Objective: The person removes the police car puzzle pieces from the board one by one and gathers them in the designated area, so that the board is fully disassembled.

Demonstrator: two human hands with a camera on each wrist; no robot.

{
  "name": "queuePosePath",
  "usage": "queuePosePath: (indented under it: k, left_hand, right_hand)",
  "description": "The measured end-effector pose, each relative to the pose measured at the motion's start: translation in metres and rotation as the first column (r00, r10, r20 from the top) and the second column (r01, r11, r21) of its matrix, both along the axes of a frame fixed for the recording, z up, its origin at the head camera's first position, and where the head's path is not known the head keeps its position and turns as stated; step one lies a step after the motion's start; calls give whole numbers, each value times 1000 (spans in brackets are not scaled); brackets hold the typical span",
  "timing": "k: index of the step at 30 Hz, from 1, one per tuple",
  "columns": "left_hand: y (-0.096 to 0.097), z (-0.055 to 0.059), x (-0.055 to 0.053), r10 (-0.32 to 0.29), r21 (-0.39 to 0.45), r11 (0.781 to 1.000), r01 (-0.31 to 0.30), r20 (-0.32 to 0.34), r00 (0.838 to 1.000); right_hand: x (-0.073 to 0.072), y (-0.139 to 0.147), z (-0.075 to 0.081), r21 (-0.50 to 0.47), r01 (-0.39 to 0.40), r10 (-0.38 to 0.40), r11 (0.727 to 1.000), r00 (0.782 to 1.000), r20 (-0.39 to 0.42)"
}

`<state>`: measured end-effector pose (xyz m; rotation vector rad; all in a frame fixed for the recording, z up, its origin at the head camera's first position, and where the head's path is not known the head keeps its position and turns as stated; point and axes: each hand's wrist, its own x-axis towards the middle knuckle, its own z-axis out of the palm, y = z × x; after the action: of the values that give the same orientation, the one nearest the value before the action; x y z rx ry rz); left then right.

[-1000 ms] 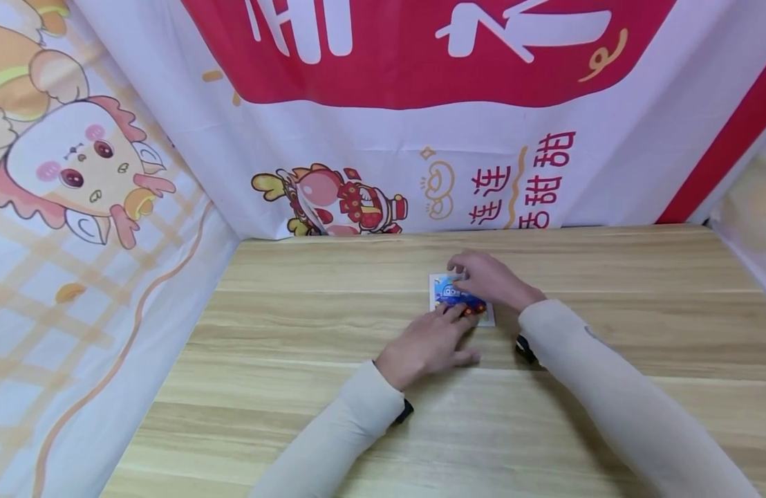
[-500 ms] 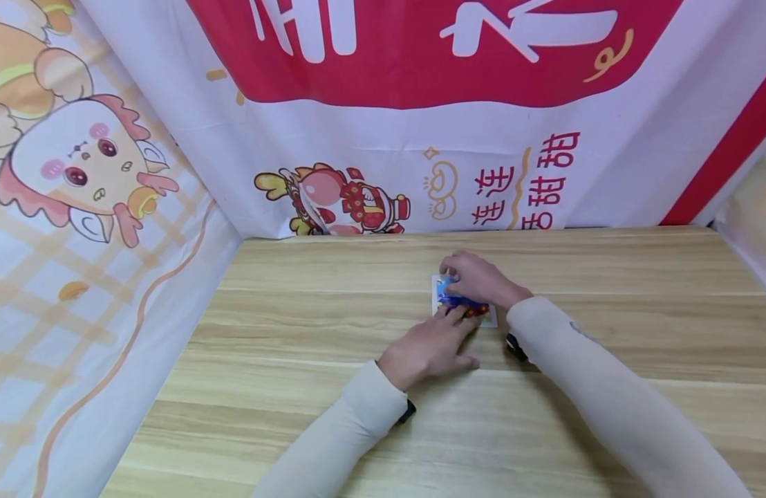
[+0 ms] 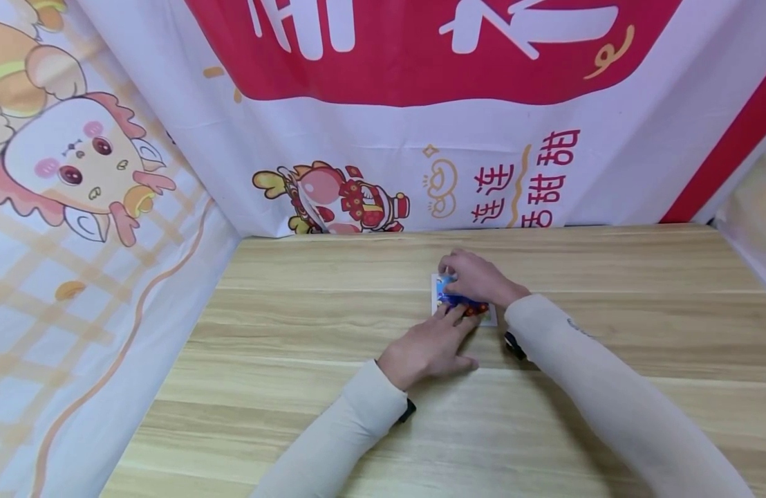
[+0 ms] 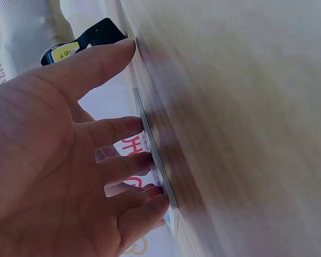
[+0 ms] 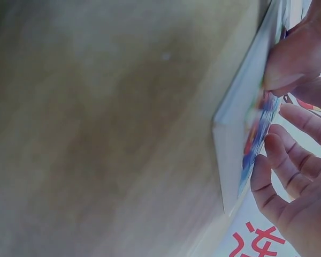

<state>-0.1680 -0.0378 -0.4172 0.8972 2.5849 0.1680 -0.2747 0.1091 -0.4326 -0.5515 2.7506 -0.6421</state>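
A small square picture board (image 3: 435,315) with a white border and a blue, red and orange picture lies on the wooden table. My left hand (image 3: 417,348) rests its fingertips on the board's near part, fingers spread and fairly straight; its thumb stays off the board. In the left wrist view those fingers (image 4: 117,130) meet the thin board (image 4: 160,171) from one side. My right hand (image 3: 479,277) bends over the board's far part, thumb and fingers curled at its far edge. Whether it pinches a piece there is hidden. The board's pale side (image 5: 230,144) shows in the right wrist view.
The wooden table (image 3: 296,311) stretches around the board. A white and red printed cloth (image 3: 383,131) hangs behind its far edge, and another printed cloth (image 3: 97,290) closes off the left. A dark wrist strap (image 3: 406,411) shows at the left cuff.
Over the last second my right hand has shifted slightly left across the board, covering more of the blue picture. My left hand stays nearly still, and the board keeps its place.
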Motion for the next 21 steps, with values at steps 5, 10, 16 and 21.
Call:
queuePosePath:
  k: [5, 10, 16, 21]
  left_hand:
    - [0, 0, -1, -4, -1, 1000, 4, -1, 1000]
    - [1, 1, 0, -1, -4, 1000, 1, 6, 1000]
    - [1, 2, 0, 3, -12, 1000, -3, 11, 1000]
    - [1, 1, 0, 4, -14, 1000, -3, 18, 1000]
  right_hand:
    - [-1, 0, 0, 5, 5, -5, 1000, 1000, 12]
    - [-2, 0, 0, -5, 3, -3, 1000, 1000, 20]
    - [-3, 0, -2, -36, -9, 10, 999, 1000, 16]
    - [-3, 1, -4, -45, -15, 16, 999, 1000, 10]
